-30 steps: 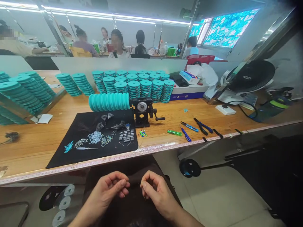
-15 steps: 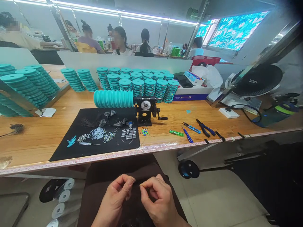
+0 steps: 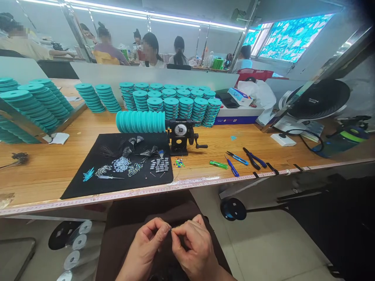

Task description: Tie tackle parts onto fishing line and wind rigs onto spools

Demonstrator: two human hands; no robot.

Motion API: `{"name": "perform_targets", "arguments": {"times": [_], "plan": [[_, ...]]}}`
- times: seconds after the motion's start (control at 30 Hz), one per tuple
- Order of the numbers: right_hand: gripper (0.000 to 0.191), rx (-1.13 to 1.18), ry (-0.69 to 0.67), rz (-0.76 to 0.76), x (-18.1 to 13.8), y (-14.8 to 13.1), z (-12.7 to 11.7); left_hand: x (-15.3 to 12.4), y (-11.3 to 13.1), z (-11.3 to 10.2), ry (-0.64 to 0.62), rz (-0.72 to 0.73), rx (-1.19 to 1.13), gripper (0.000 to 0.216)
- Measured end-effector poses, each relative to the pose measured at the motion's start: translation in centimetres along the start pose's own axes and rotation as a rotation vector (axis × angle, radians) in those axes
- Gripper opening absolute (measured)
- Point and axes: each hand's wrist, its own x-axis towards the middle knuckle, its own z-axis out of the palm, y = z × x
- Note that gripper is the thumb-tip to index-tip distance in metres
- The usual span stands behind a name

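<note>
My left hand [image 3: 148,244] and my right hand [image 3: 195,246] meet fingertip to fingertip over my lap, below the table's front edge. Each pinches thumb against forefinger. A tiny dark speck shows where the tips come together, too small to name. Beyond them on the table lies a black mat [image 3: 88,183] with small piles of grey-blue pieces [image 3: 121,165], metal fittings [image 3: 103,170], grey cylinders [image 3: 159,165], turquoise sticks [image 3: 88,174] and bundles of fine wire loops [image 3: 127,151]. A thin pale tool [image 3: 109,177] rests on the mat.
A hand-cranked winder [image 3: 180,134] carries a row of turquoise spools [image 3: 140,121]. Behind it stand stacked spools [image 3: 170,102]. Coloured beads [image 3: 179,162], a green tube [image 3: 218,164], a blue screwdriver [image 3: 232,166], tweezers [image 3: 238,158] and pliers [image 3: 254,158] lie to the right. People sit beyond the partition.
The fingertips of my two hands, apart half a second ago, have come together. My left hand has shifted slightly right. Things on the table stay where they were.
</note>
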Motion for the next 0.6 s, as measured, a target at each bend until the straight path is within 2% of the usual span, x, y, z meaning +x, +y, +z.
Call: {"name": "perform_targets", "arguments": {"times": [0.23,0.6], "plan": [[0.019,-0.019,0.034,-0.032,0.00,-0.07,-0.21,-0.06,-0.18,0.09,0.019,0.000,-0.031,0.034],[0.018,-0.010,0.000,0.008,0.07,-0.18,-0.39,-0.33,0.31,0.26,0.023,0.043,0.041,0.032]]}}
